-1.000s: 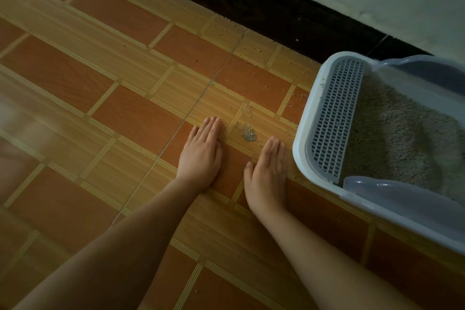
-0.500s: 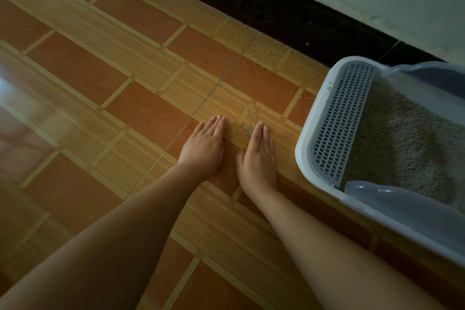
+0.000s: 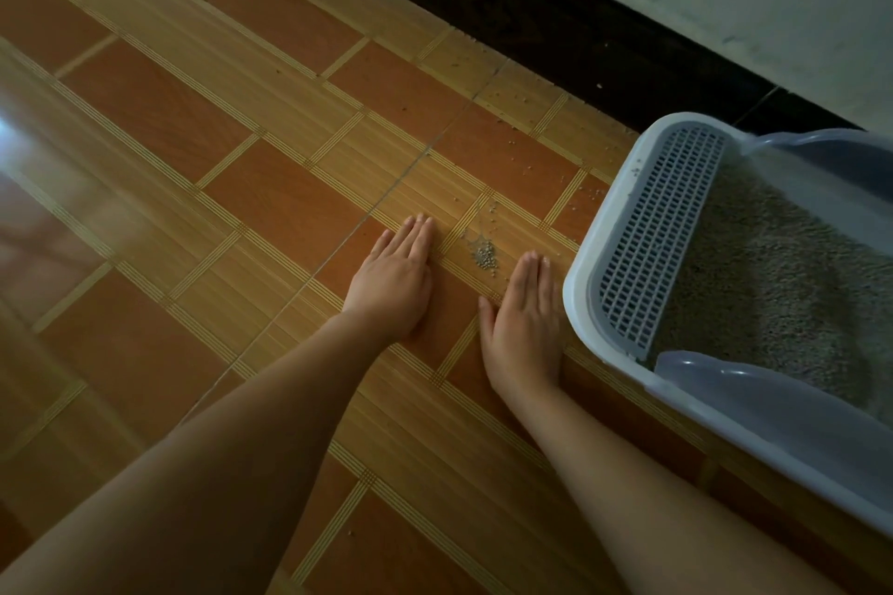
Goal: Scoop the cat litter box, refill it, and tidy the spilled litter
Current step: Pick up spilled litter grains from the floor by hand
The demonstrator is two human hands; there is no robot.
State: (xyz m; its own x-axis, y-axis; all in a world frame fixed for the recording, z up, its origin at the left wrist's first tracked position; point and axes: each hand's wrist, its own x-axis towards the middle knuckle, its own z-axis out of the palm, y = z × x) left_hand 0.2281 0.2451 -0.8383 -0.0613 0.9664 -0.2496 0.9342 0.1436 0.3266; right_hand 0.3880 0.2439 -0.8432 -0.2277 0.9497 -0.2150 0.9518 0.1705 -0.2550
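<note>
A small grey heap of spilled litter [image 3: 484, 255] lies on the tiled floor between my two hands. My left hand [image 3: 394, 278] rests flat on the floor just left of the heap, fingers together, holding nothing. My right hand [image 3: 524, 321] lies flat to the heap's right, close beside the litter box. The white litter box [image 3: 577, 266] stands at the right, with a grey grid step [image 3: 650, 246] at its near end and grey-beige litter [image 3: 773, 285] inside.
Loose litter grains [image 3: 526, 140] are scattered over the orange and wood-pattern tiles between the heap and the dark skirting [image 3: 531, 10] under the pale wall. A translucent grey rim piece [image 3: 754, 396] runs along the box's near side.
Half a second ago my hands were pressed close together over the litter. They have drawn apart, and a tighter heap of grains shows between them.
</note>
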